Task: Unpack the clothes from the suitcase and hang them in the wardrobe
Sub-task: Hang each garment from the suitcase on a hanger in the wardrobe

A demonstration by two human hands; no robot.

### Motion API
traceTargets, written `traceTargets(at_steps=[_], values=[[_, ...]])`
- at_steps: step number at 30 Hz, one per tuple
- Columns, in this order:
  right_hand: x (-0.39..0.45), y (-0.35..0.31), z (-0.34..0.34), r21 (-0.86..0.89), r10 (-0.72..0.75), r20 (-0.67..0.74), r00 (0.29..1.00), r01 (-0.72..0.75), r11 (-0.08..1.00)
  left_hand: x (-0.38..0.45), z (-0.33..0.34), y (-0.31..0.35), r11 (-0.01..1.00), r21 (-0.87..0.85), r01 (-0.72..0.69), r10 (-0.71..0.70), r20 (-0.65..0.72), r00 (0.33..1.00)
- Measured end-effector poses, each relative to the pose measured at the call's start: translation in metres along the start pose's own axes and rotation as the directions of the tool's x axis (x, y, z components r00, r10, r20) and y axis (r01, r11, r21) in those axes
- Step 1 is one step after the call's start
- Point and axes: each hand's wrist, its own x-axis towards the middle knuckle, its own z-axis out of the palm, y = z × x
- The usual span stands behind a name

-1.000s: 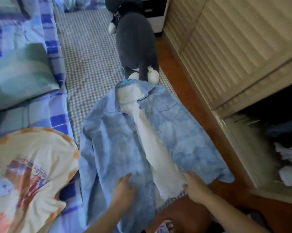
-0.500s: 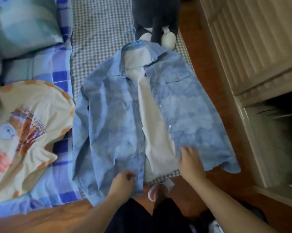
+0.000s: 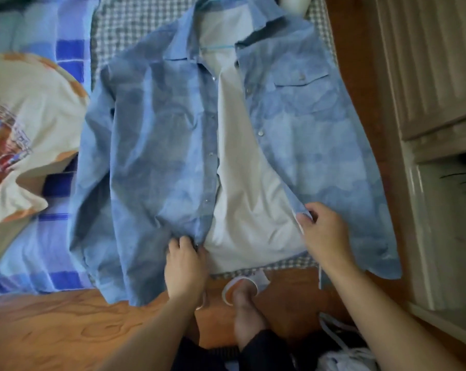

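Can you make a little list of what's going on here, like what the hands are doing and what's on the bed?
Main thing: blue shirt lying open on the bed, on a blue hanger
Inside of shirt: white lining showing down the middle
Left hand: grips the left front edge near the hem
Right hand: pinches the right front edge
Beside shirt: cream printed T-shirt on the left
Bed covers: blue checked sheet, grey checked cloth
Right side: slatted wardrobe door
Floor: wooden floor
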Motion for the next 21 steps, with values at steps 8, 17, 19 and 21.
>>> traceTargets(at_steps=[8, 17, 19, 21], values=[[-0.075, -0.078, -0.026, 0.402, 0.011, 0.175, 0.985, -0.082, 0.912, -0.052, -0.069, 0.021, 0.856, -0.507, 0.097, -0.054, 0.100, 0.994], [-0.113, -0.090, 0.038, 0.267, -0.074, 0.039, 0.997, 0.061, 0.962, -0.060, -0.094, 0.049, 0.781, -0.614, 0.112, 0.023, 0.207, 0.978], [-0.121, -0.090, 0.044, 0.209, -0.123, -0.020, 0.992, 0.124, 0.970, -0.063, -0.097, 0.051, 0.753, -0.648, 0.110, 0.033, 0.204, 0.978], [-0.126, -0.092, 0.047, 0.176, -0.128, -0.053, 0.990, 0.135, 0.975, -0.066, -0.101, 0.050, 0.692, -0.703, 0.166, 0.020, 0.248, 0.968]])
